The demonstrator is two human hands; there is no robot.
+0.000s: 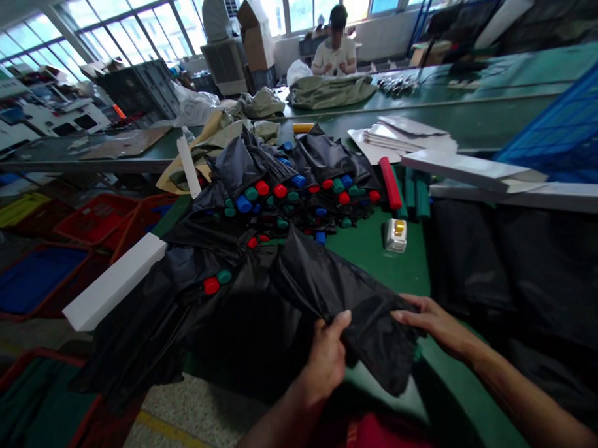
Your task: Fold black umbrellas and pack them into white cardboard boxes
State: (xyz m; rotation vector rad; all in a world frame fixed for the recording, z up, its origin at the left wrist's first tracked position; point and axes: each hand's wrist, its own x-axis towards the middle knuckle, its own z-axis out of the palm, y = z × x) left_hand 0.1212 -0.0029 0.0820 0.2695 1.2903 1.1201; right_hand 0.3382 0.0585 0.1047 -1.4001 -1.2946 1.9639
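Observation:
A black folding umbrella [346,288], its loose cloth spread out, is held in front of me over the green table. My left hand [328,356] is closed on the near edge of its cloth, thumb on top. At the right end, my right hand [426,320] pinches the cloth between thumb and fingers. A bit of green shows under that end, perhaps the handle. Just beyond lies a heap of similar black umbrellas [252,160] with red, blue and green ends. More black umbrellas [179,298] with coloured ends lie to the left.
A small white-and-yellow dispenser-like object [395,235] sits right of the heap. Behind it are a red narrow piece [389,183] and green ones [416,192]. White long boxes [115,280] lie left and right. Crates [37,277] stand lower left. A person [334,52] sits across.

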